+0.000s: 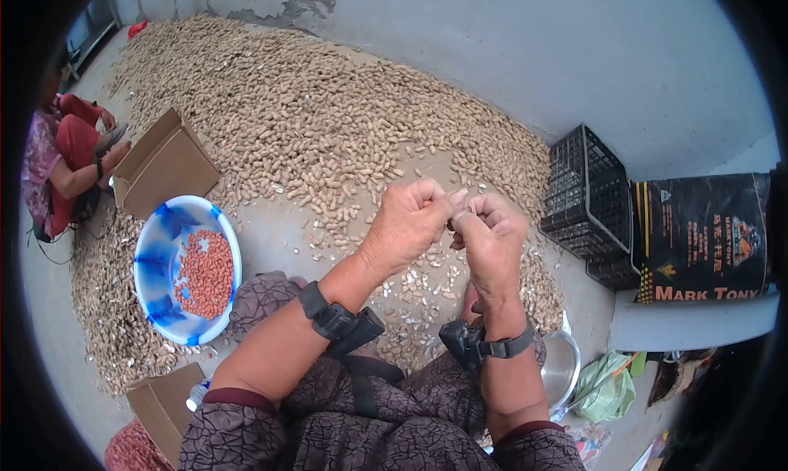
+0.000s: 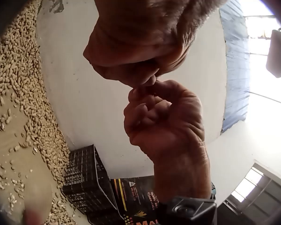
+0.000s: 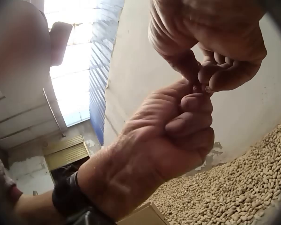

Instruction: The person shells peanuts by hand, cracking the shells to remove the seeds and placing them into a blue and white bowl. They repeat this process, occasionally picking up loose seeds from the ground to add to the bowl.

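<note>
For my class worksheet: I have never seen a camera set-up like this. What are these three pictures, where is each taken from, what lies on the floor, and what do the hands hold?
No machine here: a seated person works with bare hands and wears three cameras. The wide picture comes from the head, looking down on the left hand and right hand; black wrist straps carry the other two cameras. Each wrist picture looks past its own hand at the other. On the floor lie a big heap of unshelled peanuts, a blue bowl of red kernels, a cardboard box and a black crate. Both hands' fingertips pinch one small pale piece, too hidden to identify.
</note>
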### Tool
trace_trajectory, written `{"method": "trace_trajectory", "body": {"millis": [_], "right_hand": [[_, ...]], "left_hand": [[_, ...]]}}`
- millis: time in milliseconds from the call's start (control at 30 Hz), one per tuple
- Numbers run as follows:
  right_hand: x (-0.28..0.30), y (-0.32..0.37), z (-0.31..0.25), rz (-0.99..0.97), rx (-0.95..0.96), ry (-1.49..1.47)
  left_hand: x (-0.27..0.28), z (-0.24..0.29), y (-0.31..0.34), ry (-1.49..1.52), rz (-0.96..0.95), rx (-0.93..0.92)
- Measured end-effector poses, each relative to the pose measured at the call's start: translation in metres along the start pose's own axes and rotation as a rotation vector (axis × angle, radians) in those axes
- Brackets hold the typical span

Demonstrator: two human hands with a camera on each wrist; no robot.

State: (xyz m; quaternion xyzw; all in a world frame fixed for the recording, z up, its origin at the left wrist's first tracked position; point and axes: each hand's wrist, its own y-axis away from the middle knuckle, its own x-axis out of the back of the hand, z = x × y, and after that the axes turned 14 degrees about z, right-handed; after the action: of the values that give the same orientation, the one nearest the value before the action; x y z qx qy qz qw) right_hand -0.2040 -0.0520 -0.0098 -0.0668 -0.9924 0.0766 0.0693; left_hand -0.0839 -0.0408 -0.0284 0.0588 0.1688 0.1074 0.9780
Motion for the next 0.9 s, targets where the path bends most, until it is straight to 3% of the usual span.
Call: {"method": "trace_trajectory", "body": {"millis": [33,67,100,200,267,300,367,533,600,833,900], "right_hand": [[0.001,0.001,-0.003,0.002,-0.002,0.000],[0.000,0.002,-0.009,-0.004,-0.136,-0.052],[0.000,0.003,-0.012,-0.012,-0.269,-0.104],[-0.002,0.006,-0.006,0.007,-0.224,-0.094],[-0.001,0.007,-0.003,0.017,-0.182,-0.098],[-0.001,0.007,-0.002,0.024,-0.140,-0.102],[-0.002,0.008,-0.004,0.028,-0.117,-0.118],[-0.004,0.010,0.001,0.040,0.061,-0.063],[-0.006,0.014,-0.001,0.104,0.315,0.176],[-0.011,0.013,0.005,0.114,0.335,0.228],[-0.012,0.013,0.002,0.079,0.254,0.137]], "left_hand": [[-0.001,-0.005,0.001,-0.049,0.025,-0.116],[-0.002,-0.010,0.000,-0.098,0.050,-0.232],[-0.003,-0.016,-0.002,-0.099,0.051,-0.229],[-0.006,-0.026,-0.004,-0.175,0.119,-0.373],[-0.010,-0.024,-0.003,0.143,0.126,-0.068],[-0.011,-0.020,-0.001,0.143,0.125,-0.068],[-0.012,-0.009,0.004,0.283,0.108,0.147],[-0.010,-0.007,0.002,0.303,0.065,0.198],[-0.009,-0.008,0.002,0.320,0.070,0.203],[-0.005,-0.016,0.000,0.442,0.039,0.259],[-0.004,-0.016,0.000,0.446,0.040,0.250]]}}
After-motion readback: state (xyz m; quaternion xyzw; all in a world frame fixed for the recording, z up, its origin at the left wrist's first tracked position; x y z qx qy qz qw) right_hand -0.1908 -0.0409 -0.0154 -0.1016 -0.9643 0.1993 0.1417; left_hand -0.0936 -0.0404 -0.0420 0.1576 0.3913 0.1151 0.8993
